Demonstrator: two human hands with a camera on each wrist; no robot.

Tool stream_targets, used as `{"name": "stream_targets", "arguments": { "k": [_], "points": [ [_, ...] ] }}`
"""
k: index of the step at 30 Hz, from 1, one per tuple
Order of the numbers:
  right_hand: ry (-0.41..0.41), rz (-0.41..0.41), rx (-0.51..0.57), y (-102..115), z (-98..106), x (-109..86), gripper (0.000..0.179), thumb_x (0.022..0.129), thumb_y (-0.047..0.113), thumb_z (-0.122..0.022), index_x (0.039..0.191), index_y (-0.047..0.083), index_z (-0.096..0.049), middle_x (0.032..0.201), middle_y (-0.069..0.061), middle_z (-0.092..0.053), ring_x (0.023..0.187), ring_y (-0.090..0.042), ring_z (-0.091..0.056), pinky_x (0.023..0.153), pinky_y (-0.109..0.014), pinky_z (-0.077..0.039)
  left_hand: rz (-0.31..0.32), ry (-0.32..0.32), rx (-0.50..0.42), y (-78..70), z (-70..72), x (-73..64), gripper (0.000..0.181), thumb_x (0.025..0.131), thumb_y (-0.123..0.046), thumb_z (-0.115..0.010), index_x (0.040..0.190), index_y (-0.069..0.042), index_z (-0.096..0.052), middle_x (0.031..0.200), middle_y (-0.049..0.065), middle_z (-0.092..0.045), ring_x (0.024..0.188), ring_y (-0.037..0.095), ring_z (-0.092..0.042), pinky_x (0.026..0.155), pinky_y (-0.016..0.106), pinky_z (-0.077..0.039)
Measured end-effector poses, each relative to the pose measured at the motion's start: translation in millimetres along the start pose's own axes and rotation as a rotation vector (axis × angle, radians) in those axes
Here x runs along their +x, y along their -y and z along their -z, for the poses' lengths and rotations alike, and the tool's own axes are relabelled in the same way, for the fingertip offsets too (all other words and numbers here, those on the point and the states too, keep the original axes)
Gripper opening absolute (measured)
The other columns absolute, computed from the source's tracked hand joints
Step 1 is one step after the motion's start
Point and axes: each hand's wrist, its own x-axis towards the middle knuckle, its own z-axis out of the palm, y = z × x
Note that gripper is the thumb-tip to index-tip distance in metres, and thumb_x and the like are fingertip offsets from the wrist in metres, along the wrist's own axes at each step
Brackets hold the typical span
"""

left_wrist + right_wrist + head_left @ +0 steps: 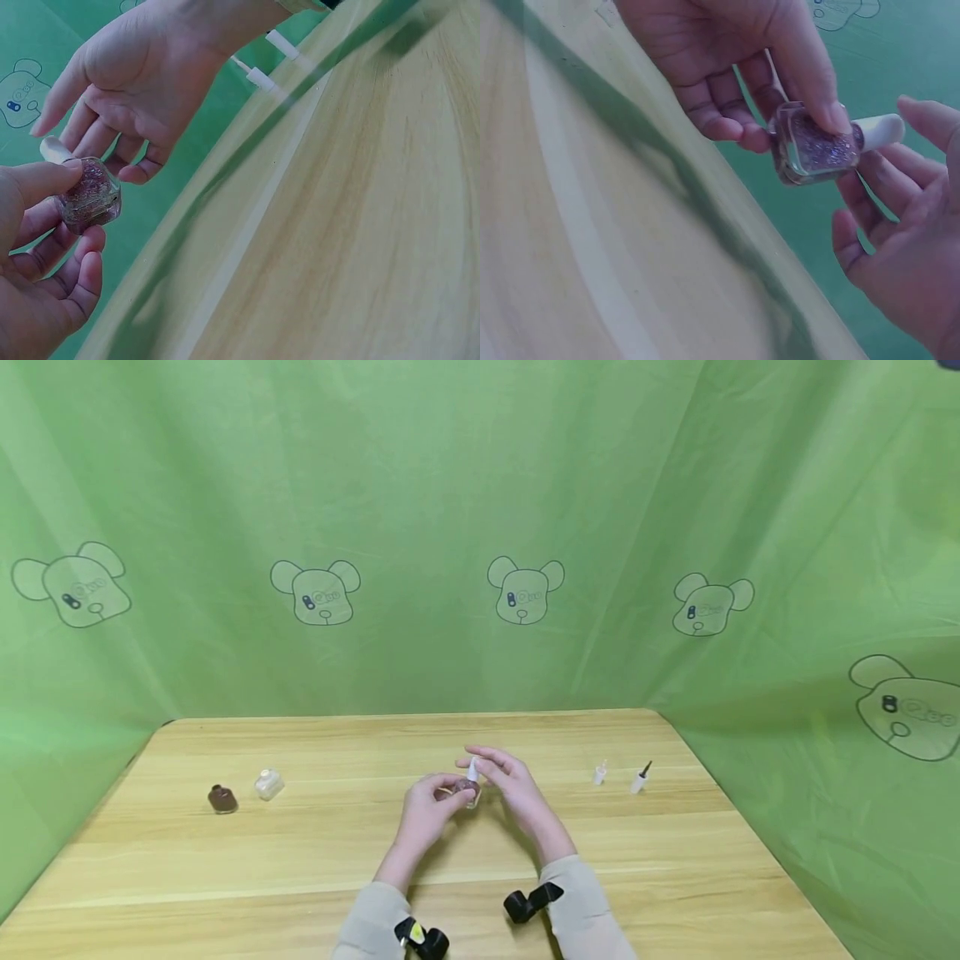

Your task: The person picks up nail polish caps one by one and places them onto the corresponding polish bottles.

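Note:
A small square glass nail polish bottle (817, 154) with purple-pink glitter polish is held above the table, its white cap (883, 131) on the neck. My left hand (423, 814) pinches the bottle's body, the thumb flat on one face and fingers behind. Around the cap lies my right hand (521, 789), its fingers loosely spread behind it. In the right wrist view the right thumb stands a little apart from the cap; whether the fingers touch it is hard to tell.
At left on the wooden table (300, 868) stand a capless dark brown polish bottle (222, 799) and a capless clear bottle (268, 785). Two white brush caps, one with a pale brush (600, 774) and one with a dark brush (639, 782), stand at right. Green curtains (420, 652) surround the table.

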Motion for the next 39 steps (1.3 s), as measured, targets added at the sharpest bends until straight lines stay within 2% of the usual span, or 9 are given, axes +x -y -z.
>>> {"name": "stream_targets", "arguments": {
  "k": [2, 5, 8, 10, 15, 21, 26, 33, 39],
  "points": [
    [0.058, 0.021, 0.004, 1.0, 1.9, -0.8, 0.044, 0.1, 0.028, -0.052, 0.138, 0.005, -0.05, 0.13, -0.024, -0.06, 0.117, -0.024, -0.06, 0.099, -0.04, -0.045, -0.01, -0.005, 0.002, 0.4, -0.1, 0.2, 0.029, 0.084, -0.025, -0.075, 0.105, -0.004, -0.073, 0.101, 0.013, -0.067, 0.076, 0.012, -0.058, 0.064, 0.021, -0.051],
    [0.111, 0.04, 0.013, 1.5, 3.7, -1.2, 0.044, 0.102, 0.024, -0.049, 0.139, 0.001, -0.048, 0.133, -0.027, -0.057, 0.11, -0.011, -0.064, 0.095, -0.031, -0.047, -0.019, -0.015, 0.0, -0.1, 0.0, 0.1, 0.029, 0.084, -0.023, -0.076, 0.104, -0.003, -0.073, 0.1, 0.014, -0.069, 0.074, 0.011, -0.058, 0.063, 0.02, -0.051],
    [0.13, 0.047, 0.021, 1.3, 4.5, -1.3, 0.042, 0.102, 0.022, -0.048, 0.137, -0.002, -0.049, 0.133, -0.029, -0.056, 0.105, -0.005, -0.065, 0.094, -0.028, -0.048, -0.028, -0.02, 0.0, -0.8, 0.0, 0.0, 0.028, 0.083, -0.022, -0.076, 0.103, -0.002, -0.073, 0.098, 0.015, -0.069, 0.073, 0.012, -0.058, 0.063, 0.02, -0.051],
    [0.124, 0.05, 0.017, 0.8, 4.8, -1.2, 0.041, 0.102, 0.021, -0.049, 0.135, -0.004, -0.05, 0.132, -0.029, -0.057, 0.105, -0.005, -0.065, 0.093, -0.029, -0.048, -0.024, -0.018, -0.003, -1.0, -0.2, -0.2, 0.029, 0.083, -0.022, -0.076, 0.103, -0.002, -0.073, 0.098, 0.015, -0.069, 0.073, 0.012, -0.058, 0.062, 0.02, -0.05],
    [0.055, 0.018, 0.022, -0.6, 4.2, -0.2, 0.039, 0.099, 0.022, -0.055, 0.129, -0.004, -0.055, 0.123, -0.022, -0.066, 0.105, -0.01, -0.066, 0.094, -0.032, -0.048, -0.028, -0.015, -0.001, -1.1, -0.8, 0.0, 0.03, 0.083, -0.022, -0.076, 0.104, -0.001, -0.072, 0.096, 0.015, -0.07, 0.073, 0.012, -0.058, 0.061, 0.02, -0.05],
    [-0.091, -0.05, 0.052, -1.3, 1.1, 0.9, 0.035, 0.091, 0.02, -0.066, 0.118, -0.002, -0.061, 0.103, -0.006, -0.075, 0.101, -0.014, -0.066, 0.099, -0.041, -0.043, -0.049, -0.037, 0.016, -1.3, -2.1, -0.5, 0.03, 0.082, -0.024, -0.077, 0.102, -0.002, -0.073, 0.094, 0.013, -0.069, 0.072, 0.011, -0.056, 0.062, 0.019, -0.049],
    [-0.191, -0.046, 0.057, 0.1, -1.7, 0.8, 0.025, 0.085, 0.015, -0.072, 0.105, 0.0, -0.065, 0.09, -0.002, -0.076, 0.091, -0.016, -0.068, 0.1, -0.039, -0.041, -0.069, -0.057, 0.03, -2.7, -3.7, -2.4, 0.028, 0.081, -0.025, -0.078, 0.1, -0.005, -0.074, 0.093, 0.01, -0.069, 0.073, 0.009, -0.056, 0.064, 0.018, -0.049],
    [-0.252, -0.045, 0.064, 0.1, -4.2, 1.8, 0.013, 0.08, 0.007, -0.076, 0.087, 0.011, -0.065, 0.078, 0.005, -0.074, 0.085, -0.016, -0.067, 0.097, -0.036, -0.041, -0.082, -0.05, 0.051, -3.4, -4.4, -2.4, 0.028, 0.08, -0.025, -0.079, 0.098, -0.004, -0.074, 0.093, 0.011, -0.069, 0.074, 0.01, -0.056, 0.065, 0.018, -0.05],
    [-0.293, -0.041, 0.026, 0.2, -6.7, 2.0, 0.016, 0.079, 0.007, -0.077, 0.083, 0.011, -0.062, 0.076, 0.006, -0.07, 0.078, -0.014, -0.065, 0.087, -0.032, -0.046, -0.082, -0.055, 0.059, -4.9, -5.4, -3.1, 0.027, 0.08, -0.023, -0.079, 0.097, -0.003, -0.074, 0.092, 0.01, -0.069, 0.074, 0.009, -0.057, 0.066, 0.018, -0.05]
  ]
}}
